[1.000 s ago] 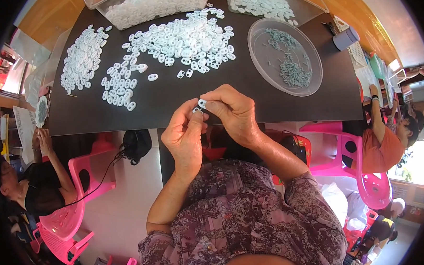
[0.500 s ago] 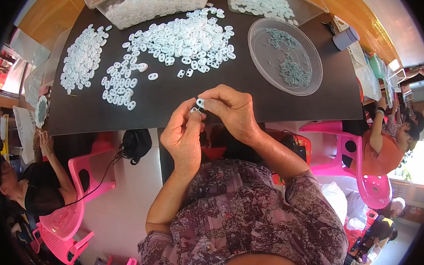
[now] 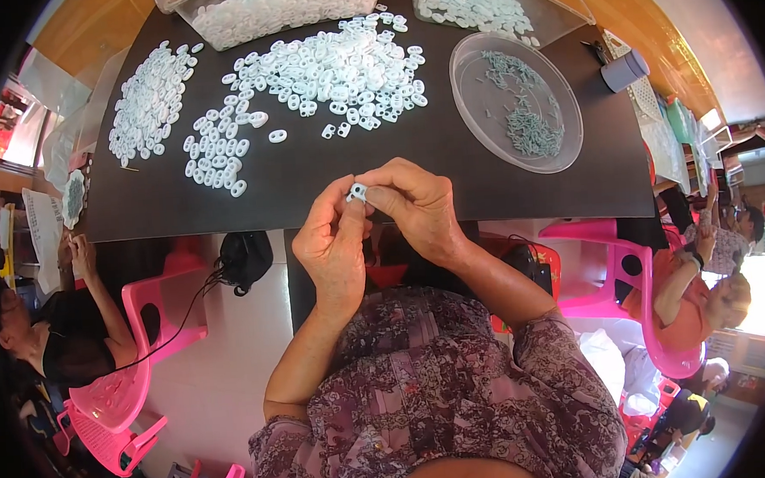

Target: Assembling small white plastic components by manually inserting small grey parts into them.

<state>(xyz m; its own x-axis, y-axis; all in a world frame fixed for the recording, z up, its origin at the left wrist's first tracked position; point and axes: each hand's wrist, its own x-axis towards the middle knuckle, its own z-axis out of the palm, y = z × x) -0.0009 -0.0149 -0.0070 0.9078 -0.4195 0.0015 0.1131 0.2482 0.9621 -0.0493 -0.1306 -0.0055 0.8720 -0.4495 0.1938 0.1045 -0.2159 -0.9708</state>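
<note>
My left hand (image 3: pixel 334 241) and my right hand (image 3: pixel 414 207) meet above the table's near edge. Between their thumbs and fingertips they pinch a small white plastic piece (image 3: pixel 357 191) with a dark hole in it. Fingers cover much of it, so I cannot tell whether it is one part or two pressed together. Beyond my hands lies a large heap of white two-holed oval pieces (image 3: pixel 331 73), with a smaller cluster (image 3: pixel 215 152) to its left. One single oval piece (image 3: pixel 278 136) sits apart between them and me.
A round clear tray (image 3: pixel 480 121) holds small grey-green pins at the right. Clear bins (image 3: pixel 289 19) of white pieces stand at the back. Another white heap (image 3: pixel 146 104) lies far left. A grey-lidded jar (image 3: pixel 623 71) stands at the right edge. Other people sit at both sides.
The two white parts held apart at my fingertips have come together, and my right fingertips have moved slightly left. A person at the right has shifted position.
</note>
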